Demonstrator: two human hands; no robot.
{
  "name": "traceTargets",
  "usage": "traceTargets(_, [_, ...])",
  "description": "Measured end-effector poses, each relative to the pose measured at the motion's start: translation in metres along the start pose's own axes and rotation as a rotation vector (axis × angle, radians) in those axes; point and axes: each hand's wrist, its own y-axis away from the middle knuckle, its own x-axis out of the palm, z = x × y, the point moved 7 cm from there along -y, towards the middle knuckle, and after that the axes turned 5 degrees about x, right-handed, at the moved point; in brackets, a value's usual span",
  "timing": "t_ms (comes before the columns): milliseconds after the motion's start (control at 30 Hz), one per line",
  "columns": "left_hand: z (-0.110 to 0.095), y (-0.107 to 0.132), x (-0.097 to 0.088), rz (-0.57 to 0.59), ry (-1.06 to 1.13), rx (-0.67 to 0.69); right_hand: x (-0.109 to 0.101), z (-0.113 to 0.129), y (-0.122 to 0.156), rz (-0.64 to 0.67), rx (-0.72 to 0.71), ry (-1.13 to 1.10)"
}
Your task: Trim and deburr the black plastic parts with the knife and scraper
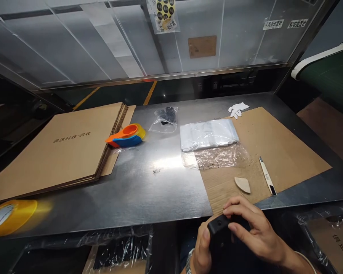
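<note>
Down at the near table edge, both hands grip a small black part (221, 228): left hand (201, 249) clasped beneath, right hand (253, 230) curled over its top. Nothing is bagged yet; the clear bags (208, 134) lie untouched on the cardboard sheet (286, 152), with the knife (268, 176) and tape dispenser (126, 136) idle.

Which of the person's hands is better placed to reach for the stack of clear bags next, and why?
Probably the right hand: it lies over the black part on the side of the stack of clear bags, which sits ahead and to the right. The left hand cups the part from below, its grip supporting it.
</note>
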Motion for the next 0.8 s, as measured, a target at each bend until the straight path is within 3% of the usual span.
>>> traceTargets(67, [-0.014, -0.004, 0.004, 0.038, -0.175, 0.132, 0.001, -0.002, 0.002, 0.018, 0.033, 0.024])
traceTargets(133, [-0.021, -0.006, 0.002, -0.021, -0.320, 0.228, 0.006, -0.003, 0.003, 0.052, 0.073, 0.062])
traceTargets(267, [-0.022, -0.002, 0.002, -0.144, -0.624, 0.292, 0.012, -0.010, 0.007, 0.050, 0.122, 0.096])
traceTargets(367, [-0.029, 0.001, -0.002, -0.187, -0.697, 0.281, 0.010, -0.025, 0.011, 0.001, 0.221, -0.065])
traceTargets(433, [-0.029, 0.000, -0.004, -0.089, -0.570, 0.170, 0.010, -0.036, 0.014, -0.006, 0.318, -0.303])
traceTargets(533, [-0.017, -0.003, -0.004, 0.096, -0.256, -0.103, 0.011, -0.043, 0.015, 0.008, 0.398, -0.621])
traceTargets(700, [0.026, 0.008, 0.023, 0.377, 0.242, -0.560, 0.011, -0.035, 0.011, 0.021, 0.340, -0.713])
traceTargets(800, [0.045, 0.015, 0.024, 0.281, 0.232, -0.684, 0.009, -0.035, 0.012, 0.011, 0.355, -0.653])
